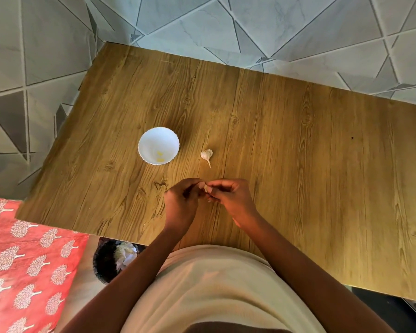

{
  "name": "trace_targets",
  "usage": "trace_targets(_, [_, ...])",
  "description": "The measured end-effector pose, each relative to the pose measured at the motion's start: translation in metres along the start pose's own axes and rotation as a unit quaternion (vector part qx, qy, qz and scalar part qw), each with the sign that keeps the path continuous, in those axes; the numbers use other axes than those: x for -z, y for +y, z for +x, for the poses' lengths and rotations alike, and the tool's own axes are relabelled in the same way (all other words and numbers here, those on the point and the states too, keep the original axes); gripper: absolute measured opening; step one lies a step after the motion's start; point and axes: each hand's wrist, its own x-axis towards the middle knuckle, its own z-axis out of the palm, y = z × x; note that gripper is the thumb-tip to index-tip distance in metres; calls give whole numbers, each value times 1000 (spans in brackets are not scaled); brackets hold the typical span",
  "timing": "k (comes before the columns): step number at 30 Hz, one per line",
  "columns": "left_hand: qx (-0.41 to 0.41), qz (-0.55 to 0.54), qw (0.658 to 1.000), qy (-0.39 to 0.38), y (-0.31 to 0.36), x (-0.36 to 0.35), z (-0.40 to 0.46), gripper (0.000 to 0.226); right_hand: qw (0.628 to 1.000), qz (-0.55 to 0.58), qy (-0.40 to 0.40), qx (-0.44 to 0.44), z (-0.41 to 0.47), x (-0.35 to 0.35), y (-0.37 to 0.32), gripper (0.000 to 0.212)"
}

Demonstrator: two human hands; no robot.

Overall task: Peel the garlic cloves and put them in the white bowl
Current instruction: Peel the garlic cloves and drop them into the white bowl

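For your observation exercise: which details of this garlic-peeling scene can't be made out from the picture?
- Clove, head view: mostly hidden by the fingers of the left hand and right hand; how much is peeled is unclear.
- Yellowish bits in the white bowl: too small to count.
- Dark bin: partly covered by table edge and arm.

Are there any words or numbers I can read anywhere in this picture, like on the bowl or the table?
None: there is no writing to read in this picture.
white bowl: plain, no label.
wooden table: only wood grain.
red cloth: a pattern of little trees, no letters.
garlic piece and the clove that both hands pinch: no marks.
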Motion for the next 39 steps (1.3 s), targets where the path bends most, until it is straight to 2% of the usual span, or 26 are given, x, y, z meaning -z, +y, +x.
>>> trace_targets(4, [-13,35,999,22,5,2,0,21,999,-48,11,16,0,-3,3,19])
trace_targets(8, [-71,78,994,42,4,-3,1,26,996,-63,21,54,2,-7,1,15])
trace_targets(15, [-132,144,979,64,2,-5,0,33,992,-77,-9,95,5,-6,0,19])
trace_targets(18, [-112,136,983,58,-1,-3,4,25,992,-87,-13,91,7,-3,2,19])
trace_targets(24, [-20,59,998,28,4,0,3,15,988,-124,-8,87,8,6,5,17])
trace_targets(28, [-41,122,992,16,-6,2,2,22,982,-158,-3,108,10,10,11,15])
trace_targets(33, [-83,198,976,-24,-19,1,1,4,972,-210,1,107,13,14,19,17])
trace_targets(36, [-81,208,975,-17,-24,0,1,7,970,-214,-3,116,12,14,20,17])
trace_targets(39, [-74,167,983,-5,-25,1,3,11,972,-208,4,108,11,13,19,16])
